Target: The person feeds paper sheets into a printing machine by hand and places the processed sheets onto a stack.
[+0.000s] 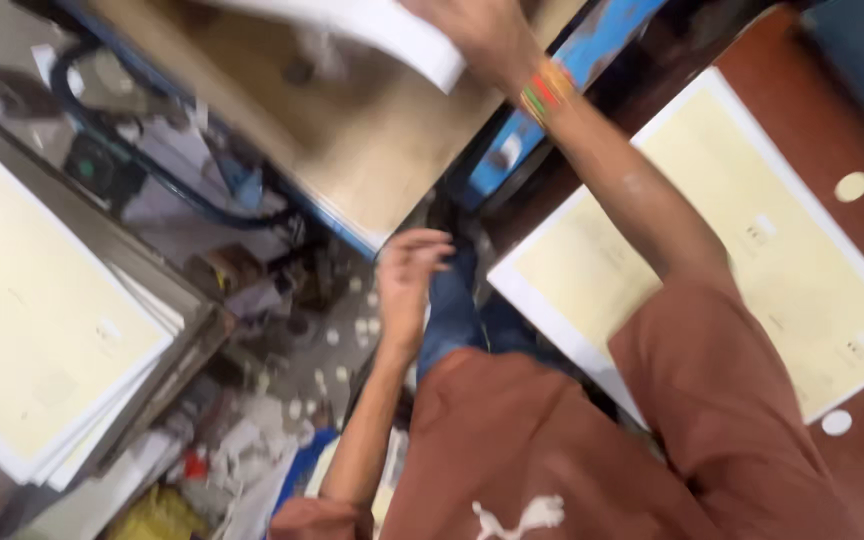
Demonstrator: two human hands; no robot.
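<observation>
Head view: right hand (pixel 482 35) pinches the edge of a blurred white paper sheet (pixel 372 25) over the tan wooden machine table (pixel 372 150). Left hand (pixel 410 275) hangs with its grip apart, holding nothing, near the table edge. Risk: an edge-only hold lets the sheet sag, fold or slip. Cream printed stacks (pixel 32 320) (pixel 752 250) lie on both sides.

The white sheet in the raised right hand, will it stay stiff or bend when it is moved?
The white sheet probably flops: it is thin, wide and gripped by the right hand at one edge only. It looks light for its size. Air may catch it; blur hides detail.
</observation>
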